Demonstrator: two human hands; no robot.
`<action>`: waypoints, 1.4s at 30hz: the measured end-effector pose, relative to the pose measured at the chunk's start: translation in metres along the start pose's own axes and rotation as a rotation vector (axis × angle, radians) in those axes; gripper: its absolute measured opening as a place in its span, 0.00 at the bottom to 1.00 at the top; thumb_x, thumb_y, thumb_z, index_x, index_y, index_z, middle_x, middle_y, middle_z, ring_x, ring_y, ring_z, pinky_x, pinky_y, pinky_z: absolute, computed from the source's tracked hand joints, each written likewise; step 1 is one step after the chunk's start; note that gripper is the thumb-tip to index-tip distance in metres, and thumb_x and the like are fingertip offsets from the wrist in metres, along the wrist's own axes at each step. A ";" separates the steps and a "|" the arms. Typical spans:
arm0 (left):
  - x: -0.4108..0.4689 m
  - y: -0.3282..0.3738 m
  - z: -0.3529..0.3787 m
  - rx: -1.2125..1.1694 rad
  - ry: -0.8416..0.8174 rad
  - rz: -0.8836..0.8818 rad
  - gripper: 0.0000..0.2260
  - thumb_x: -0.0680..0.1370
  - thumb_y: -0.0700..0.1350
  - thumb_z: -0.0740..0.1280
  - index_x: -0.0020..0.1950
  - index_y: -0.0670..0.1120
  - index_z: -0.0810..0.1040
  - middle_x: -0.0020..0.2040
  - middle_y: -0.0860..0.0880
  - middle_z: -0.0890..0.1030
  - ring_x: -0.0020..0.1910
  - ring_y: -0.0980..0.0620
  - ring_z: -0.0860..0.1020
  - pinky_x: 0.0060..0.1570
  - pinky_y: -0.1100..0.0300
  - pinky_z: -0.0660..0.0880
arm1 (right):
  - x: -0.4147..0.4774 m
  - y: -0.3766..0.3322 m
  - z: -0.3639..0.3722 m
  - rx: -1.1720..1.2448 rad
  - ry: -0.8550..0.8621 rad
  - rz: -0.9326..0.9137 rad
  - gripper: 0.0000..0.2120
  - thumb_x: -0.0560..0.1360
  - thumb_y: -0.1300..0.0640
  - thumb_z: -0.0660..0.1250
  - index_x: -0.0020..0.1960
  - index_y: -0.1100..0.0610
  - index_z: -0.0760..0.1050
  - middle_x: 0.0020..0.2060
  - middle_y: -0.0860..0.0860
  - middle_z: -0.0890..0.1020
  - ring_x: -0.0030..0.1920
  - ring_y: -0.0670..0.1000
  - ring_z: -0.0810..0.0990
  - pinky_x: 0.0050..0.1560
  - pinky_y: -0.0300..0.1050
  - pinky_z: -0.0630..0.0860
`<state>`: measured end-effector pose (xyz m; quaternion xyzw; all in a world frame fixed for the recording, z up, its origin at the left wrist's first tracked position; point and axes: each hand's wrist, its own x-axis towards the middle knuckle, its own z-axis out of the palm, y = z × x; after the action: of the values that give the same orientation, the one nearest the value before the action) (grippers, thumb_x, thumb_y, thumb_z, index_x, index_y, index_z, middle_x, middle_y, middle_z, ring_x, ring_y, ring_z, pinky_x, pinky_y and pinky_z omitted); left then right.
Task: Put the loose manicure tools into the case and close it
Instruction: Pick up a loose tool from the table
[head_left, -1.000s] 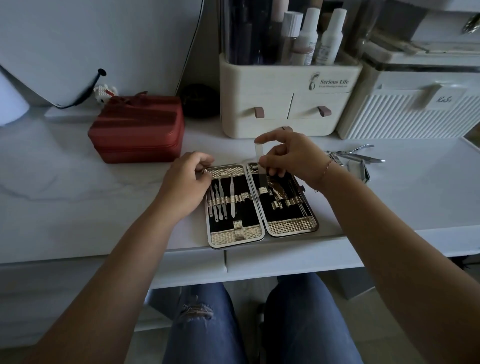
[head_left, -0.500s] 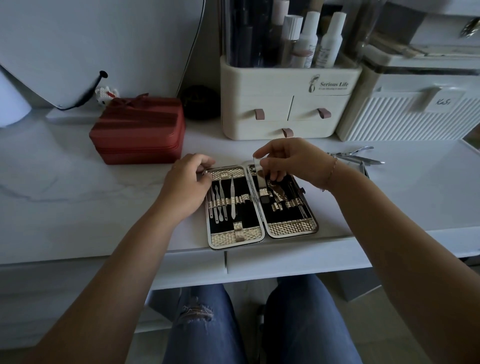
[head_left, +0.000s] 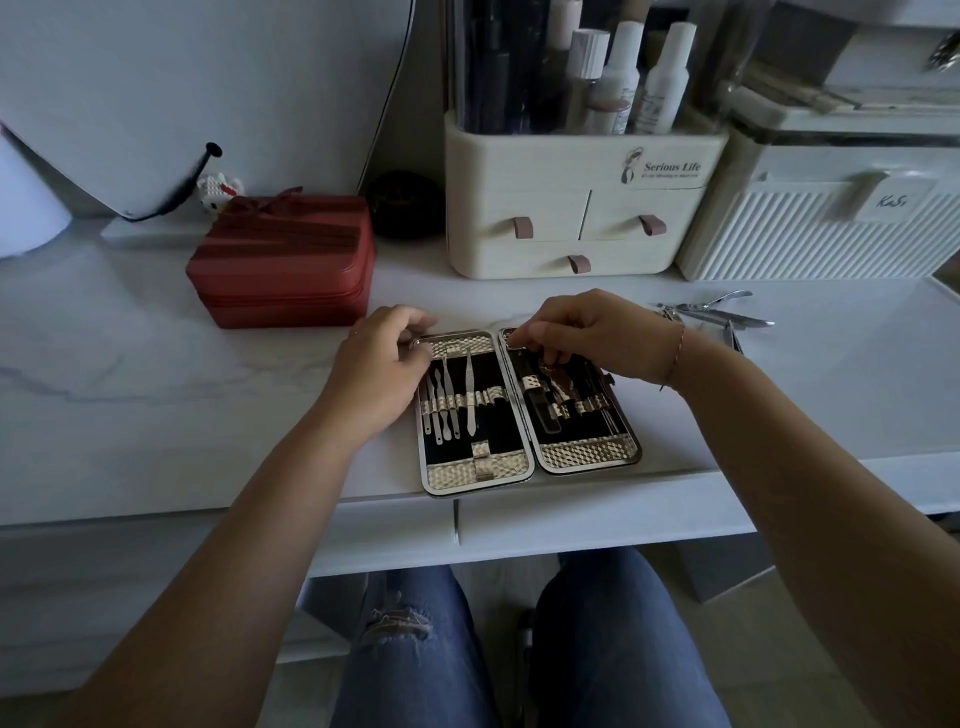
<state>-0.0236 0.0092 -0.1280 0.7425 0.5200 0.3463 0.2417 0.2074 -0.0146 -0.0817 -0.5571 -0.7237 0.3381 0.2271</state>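
Your left hand grips the open case at its 11 o'clock corner to steady it while your right hand seemingly pinches a tool into the right half, with the loose tools at 2 o'clock.

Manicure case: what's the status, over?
Left hand grips case corner. Right hand pinches tool in right half. Case open flat; loose tools on table, right side.
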 end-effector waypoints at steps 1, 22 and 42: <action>-0.001 0.002 -0.001 0.003 -0.024 0.046 0.13 0.77 0.41 0.64 0.60 0.50 0.77 0.58 0.51 0.77 0.60 0.51 0.73 0.64 0.53 0.67 | 0.000 0.000 0.000 0.007 0.004 0.002 0.11 0.79 0.56 0.61 0.55 0.57 0.81 0.33 0.41 0.79 0.35 0.37 0.77 0.40 0.28 0.72; -0.003 0.000 -0.003 -0.078 -0.263 0.212 0.10 0.78 0.44 0.63 0.53 0.58 0.79 0.64 0.60 0.74 0.65 0.61 0.69 0.68 0.57 0.64 | -0.074 0.063 -0.038 0.377 0.722 0.131 0.09 0.77 0.62 0.63 0.52 0.63 0.80 0.36 0.52 0.80 0.33 0.44 0.77 0.36 0.34 0.76; -0.001 -0.004 0.000 -0.133 -0.263 0.183 0.11 0.77 0.50 0.64 0.59 0.56 0.76 0.63 0.60 0.75 0.65 0.63 0.70 0.67 0.59 0.64 | -0.064 0.067 -0.049 -0.428 0.370 0.211 0.05 0.69 0.54 0.73 0.37 0.48 0.77 0.37 0.46 0.73 0.36 0.42 0.70 0.39 0.41 0.64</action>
<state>-0.0263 0.0093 -0.1315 0.8081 0.3901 0.3004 0.3234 0.3035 -0.0540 -0.0951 -0.7165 -0.6631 0.0921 0.1962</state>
